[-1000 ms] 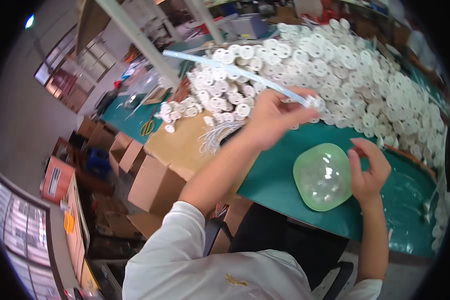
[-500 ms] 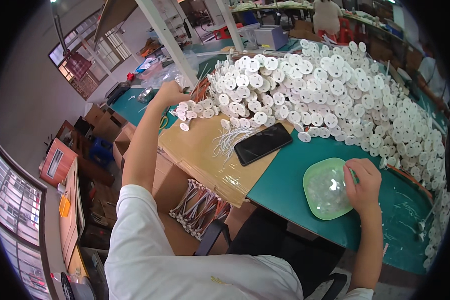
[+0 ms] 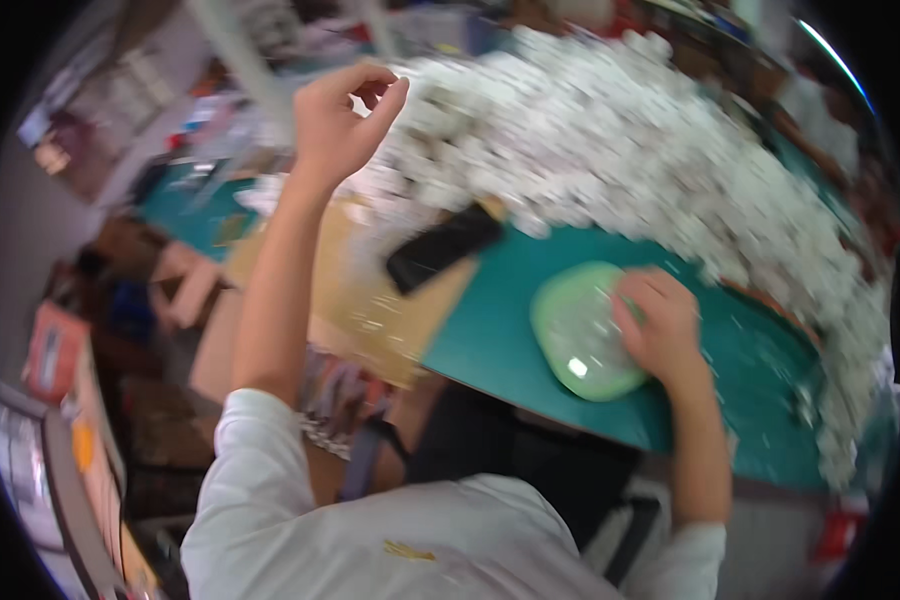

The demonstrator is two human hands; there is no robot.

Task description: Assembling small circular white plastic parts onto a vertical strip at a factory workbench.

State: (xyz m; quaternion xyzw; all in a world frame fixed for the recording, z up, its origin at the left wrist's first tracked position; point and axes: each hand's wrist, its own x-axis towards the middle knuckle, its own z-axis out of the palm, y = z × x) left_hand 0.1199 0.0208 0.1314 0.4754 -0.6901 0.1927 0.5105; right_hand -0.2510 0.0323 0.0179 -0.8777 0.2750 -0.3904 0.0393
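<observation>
My left hand point(image 3: 345, 125) is raised in front of the heap of white disc-ended parts point(image 3: 590, 140). Its fingers are curled and the thumb tip comes close to the index finger; anything pinched there is too small or blurred to make out. At the right side of a light green bowl point(image 3: 545, 335), my right hand point(image 3: 660, 325) has its fingers bent together over the rim. Small clear pieces point(image 3: 585, 330) lie inside the bowl. What the right fingertips hold, if anything, is hidden.
A black phone point(image 3: 445, 248) lies on brown cardboard point(image 3: 355, 300) over the green table point(image 3: 490, 345). Below the left table edge, a carton holds bundled wired parts point(image 3: 340, 400). A white post point(image 3: 240, 65) rises behind. Another person's arm point(image 3: 805, 140) shows at far right.
My left hand has come away from the heap's left end, rising and moving right. My right hand stays at the bowl. The whole view has shifted and blurred.
</observation>
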